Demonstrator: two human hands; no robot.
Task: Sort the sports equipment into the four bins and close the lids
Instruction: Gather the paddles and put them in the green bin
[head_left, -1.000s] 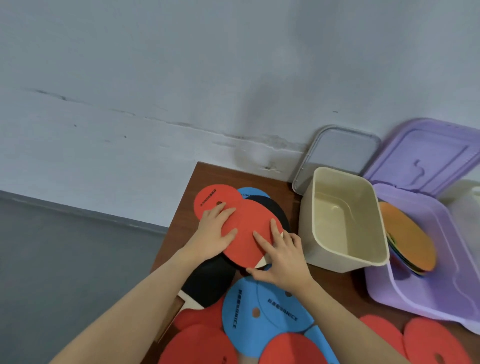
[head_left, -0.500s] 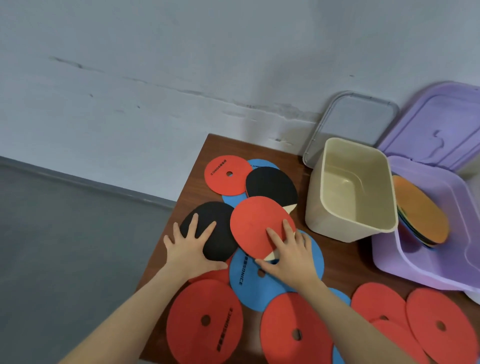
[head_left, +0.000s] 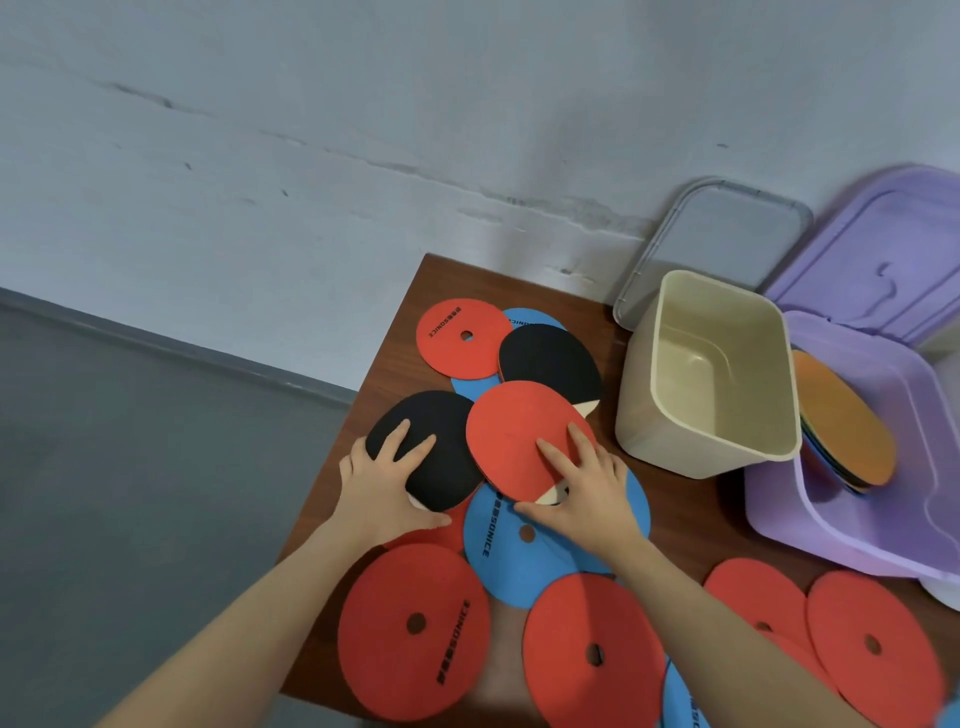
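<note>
Where the grey wall meets the floor, we find the brown desk (head_left: 395, 332) pushed into the corner, its left edge dropping straight to the floor. At the right sits the purple bin (head_left: 883, 519), open, with a stack of flat discs (head_left: 844, 421) leaning inside, the orange one on top; its purple lid (head_left: 883, 254) stands against the wall. Beside it the beige bin (head_left: 711, 374) is open, a grey lid (head_left: 722, 239) propped behind. Red and blue round markers crowd the near desk, leaving bare wood mainly between the bins and the pile. The red paddle (head_left: 524, 436) lies flat on a blue marker (head_left: 498, 551), long axis slanting from far left to near right, its pale handle end toward us. Our right hand (head_left: 582, 493) rests on it, fingers straight and spread, the grip holding nothing closed. The black paddle (head_left: 431, 447) lies just left, close to the desk edge; our left hand (head_left: 384, 478) presses flat on it, fingers splayed. A second black paddle (head_left: 550, 364) lies farther back.
</note>
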